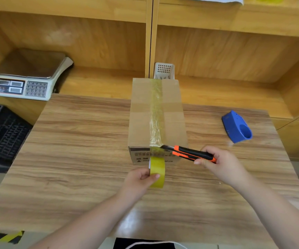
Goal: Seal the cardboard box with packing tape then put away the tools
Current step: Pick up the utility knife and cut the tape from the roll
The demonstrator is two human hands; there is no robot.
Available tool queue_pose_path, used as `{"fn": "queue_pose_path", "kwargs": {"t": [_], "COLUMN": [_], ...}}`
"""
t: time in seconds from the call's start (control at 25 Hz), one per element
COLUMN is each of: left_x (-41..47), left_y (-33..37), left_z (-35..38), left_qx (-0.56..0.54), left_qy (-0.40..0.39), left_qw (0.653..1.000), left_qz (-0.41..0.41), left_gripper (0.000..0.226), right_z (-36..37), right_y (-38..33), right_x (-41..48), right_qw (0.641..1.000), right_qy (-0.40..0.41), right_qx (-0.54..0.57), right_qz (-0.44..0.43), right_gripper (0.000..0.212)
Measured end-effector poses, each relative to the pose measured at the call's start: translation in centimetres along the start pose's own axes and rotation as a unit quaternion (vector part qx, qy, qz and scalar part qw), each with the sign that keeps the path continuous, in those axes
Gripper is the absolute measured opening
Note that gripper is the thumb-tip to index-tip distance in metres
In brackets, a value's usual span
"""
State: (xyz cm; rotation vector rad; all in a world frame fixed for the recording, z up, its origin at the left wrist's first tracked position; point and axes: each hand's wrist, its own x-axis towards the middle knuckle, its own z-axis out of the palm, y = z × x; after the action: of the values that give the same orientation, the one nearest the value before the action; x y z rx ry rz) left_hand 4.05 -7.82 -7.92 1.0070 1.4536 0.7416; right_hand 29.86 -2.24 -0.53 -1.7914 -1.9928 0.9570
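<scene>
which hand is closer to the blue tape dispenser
Right. The right hand, holding the utility knife, is below-left of the blue tape dispenser; the left hand, holding the tape roll, is farther left.

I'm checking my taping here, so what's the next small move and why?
Probably draw the knife blade across the tape just below the box top edge. The strip already runs the whole seam and down the front, the left hand holds the roll still joined to it, and the right hand has the blade there.
</scene>
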Motion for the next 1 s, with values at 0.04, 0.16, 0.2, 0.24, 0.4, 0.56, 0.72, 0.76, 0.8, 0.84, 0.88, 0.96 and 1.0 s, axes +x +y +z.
{"fn": "queue_pose_path", "kwargs": {"t": [0.04, 0.16, 0.2, 0.24, 0.4, 0.56, 0.72, 0.76, 0.8, 0.84, 0.88, 0.96, 1.0], "left_x": [0.0, -0.4, -0.6, -0.7, -1.0, -0.9, -0.7, -0.8, -0.9, -0.9, -0.9, -1.1, -1.1], "left_y": [-0.1, 0.0, 0.1, 0.0, 0.0, -0.5, -0.7, -0.7, -0.6, -0.6, -0.6, -0.5, -0.4], "left_z": [0.0, 0.2, 0.3, 0.4, 0.8, 0.7, 0.6, 0.6, 0.7, 0.8, 0.9, 1.0, 1.1], "left_qx": [-0.004, -0.019, -0.030, -0.039, -0.082, -0.068, -0.060, -0.058, -0.056, -0.054, -0.054, -0.049, -0.045], "left_qy": [-0.002, -0.007, -0.006, -0.004, -0.001, -0.001, 0.008, 0.009, 0.013, 0.017, 0.017, 0.017, 0.016], "left_qw": [1.000, 1.000, 1.000, 0.999, 0.996, 0.997, 0.998, 0.998, 0.998, 0.998, 0.998, 0.998, 0.998], "left_qz": [0.001, 0.004, -0.001, -0.006, -0.025, -0.025, -0.034, -0.038, -0.040, -0.041, -0.041, -0.037, -0.041], "left_gripper": [0.027, 0.041, 0.047, 0.046, 0.026, 0.058, 0.048, 0.044, 0.039, 0.037, 0.037, 0.045, 0.047], "right_z": [0.3, 1.0, 1.3, 1.5, 2.3, 2.6, 1.6, 1.5, 1.6, 1.9, 2.3, 2.7, 2.6], "right_y": [0.1, 0.2, 0.1, 0.1, -0.3, -0.4, 0.3, 0.3, 0.3, 0.1, 0.0, -0.1, 0.1], "right_x": [0.0, 0.2, 0.2, 0.2, 0.5, 1.1, 1.2, 1.2, 1.2, 1.3, 1.5, 1.7, 1.7], "right_qw": [1.000, 0.992, 0.987, 0.981, 0.952, 0.923, 0.903, 0.899, 0.895, 0.892, 0.888, 0.886, 0.887], "right_qy": [0.018, 0.078, 0.097, 0.115, 0.151, 0.182, 0.207, 0.213, 0.218, 0.218, 0.215, 0.204, 0.201], "right_qx": [-0.024, -0.094, -0.119, -0.140, -0.228, -0.280, -0.294, -0.297, -0.301, -0.308, -0.314, -0.322, -0.323], "right_qz": [0.000, -0.028, -0.046, -0.067, -0.138, -0.194, -0.235, -0.241, -0.246, -0.251, -0.257, -0.264, -0.262], "right_gripper": [0.041, 0.055, 0.057, 0.059, 0.064, 0.061, 0.059, 0.058, 0.057, 0.056, 0.055, 0.054, 0.054]}}
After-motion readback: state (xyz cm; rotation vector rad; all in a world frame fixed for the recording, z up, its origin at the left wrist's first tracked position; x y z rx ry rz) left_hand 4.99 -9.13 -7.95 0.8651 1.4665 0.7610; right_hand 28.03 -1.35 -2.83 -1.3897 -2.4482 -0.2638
